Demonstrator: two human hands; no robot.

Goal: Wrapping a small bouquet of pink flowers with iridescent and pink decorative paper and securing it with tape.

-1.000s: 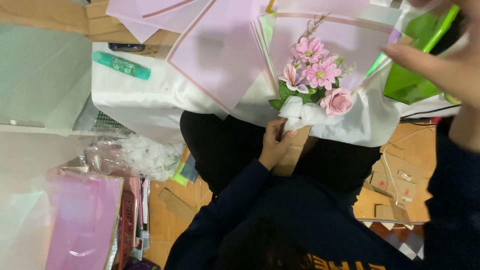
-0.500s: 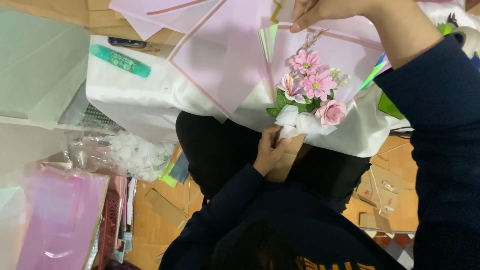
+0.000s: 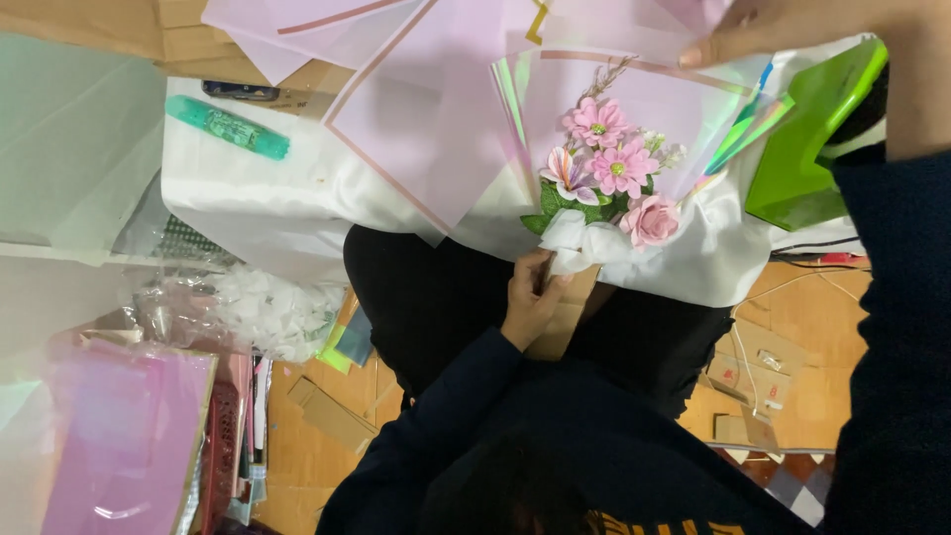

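A small bouquet of pink flowers with green leaves and a white wrap lies on a pink wrapping sheet with a darker pink border. My left hand grips the bouquet's stem end from below, over my black-clad lap. My right hand reaches in at the top right, and its fingertips hold the upper edge of the pink sheet. The dark sleeve of that arm fills the right side. An iridescent film lies under the sheet.
White cloth covers the table, with more pink sheets, a green tube and a bright green folder. To the left lie crumpled clear plastic, pink film and cardboard pieces on the wooden floor.
My right hand has swung from the right side to the top edge of the pink sheet and taken hold of it. My left hand still holds the bouquet's stem.
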